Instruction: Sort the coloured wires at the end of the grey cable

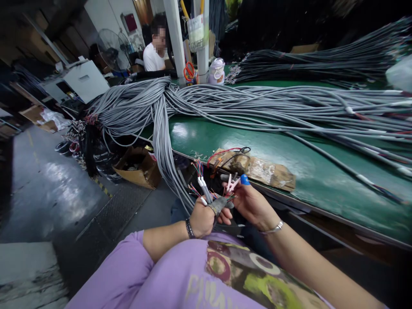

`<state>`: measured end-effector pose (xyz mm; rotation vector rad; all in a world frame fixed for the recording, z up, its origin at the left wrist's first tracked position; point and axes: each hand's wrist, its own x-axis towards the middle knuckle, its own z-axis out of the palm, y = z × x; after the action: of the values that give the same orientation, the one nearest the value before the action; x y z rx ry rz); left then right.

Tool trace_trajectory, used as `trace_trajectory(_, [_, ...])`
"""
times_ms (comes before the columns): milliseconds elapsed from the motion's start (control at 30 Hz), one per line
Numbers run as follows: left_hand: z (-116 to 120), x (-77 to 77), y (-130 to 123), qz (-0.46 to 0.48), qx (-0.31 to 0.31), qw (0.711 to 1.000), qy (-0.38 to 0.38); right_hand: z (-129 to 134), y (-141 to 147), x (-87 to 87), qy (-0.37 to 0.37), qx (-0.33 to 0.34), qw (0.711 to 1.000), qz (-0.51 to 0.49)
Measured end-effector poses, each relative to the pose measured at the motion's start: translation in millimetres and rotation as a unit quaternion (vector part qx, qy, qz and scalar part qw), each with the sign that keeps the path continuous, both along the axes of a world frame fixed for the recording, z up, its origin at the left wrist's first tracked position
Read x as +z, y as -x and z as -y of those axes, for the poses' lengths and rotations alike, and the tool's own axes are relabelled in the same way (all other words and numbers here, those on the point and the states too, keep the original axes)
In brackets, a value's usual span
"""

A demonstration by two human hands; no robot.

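Observation:
My left hand (203,219), a dark grey cover on its thumb, is closed around the ends of several grey cables (205,191). White collars sit near the cable ends, and thin coloured wires (198,166) fan out past them. Close beside it, my right hand (252,208) has a blue cover on one fingertip. Its fingers are closed on a small pale pink V-shaped tool (232,183), whose kind I cannot make out. Thin wires (230,198) lie between both hands, with their tips partly hidden by the fingers.
A worn wooden board (268,172) lies along the near edge of the green table (193,133). A thick bundle of grey cables (225,96) crosses the table and droops over its edge. Black cables (289,64) lie behind. A cardboard box (138,169) stands below; a person (153,56) sits beyond.

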<state>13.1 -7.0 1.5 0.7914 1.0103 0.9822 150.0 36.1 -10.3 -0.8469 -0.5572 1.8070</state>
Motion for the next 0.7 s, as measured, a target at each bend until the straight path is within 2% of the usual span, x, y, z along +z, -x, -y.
trace_trajectory(133, [-3,-3.4,-4,0.005,0.003,1.000,-0.006,-4,0,-6.5,0.011,0.021,1.000,-0.018])
trace_trajectory(333, [-6,-10.0,-7,0.004,0.012,1.000,-0.004,-10,1,-19.9,-0.030,0.069,0.995,-0.061])
trace_trajectory(467, [-5,-9.2,-5,-0.004,0.007,1.000,-0.006,-7,3,-21.1,-0.038,0.038,0.996,-0.067])
trace_trajectory(700, [2,-8.0,6,0.003,-0.013,1.000,-0.012,-1,1,-8.9,-0.004,0.007,0.999,-0.043])
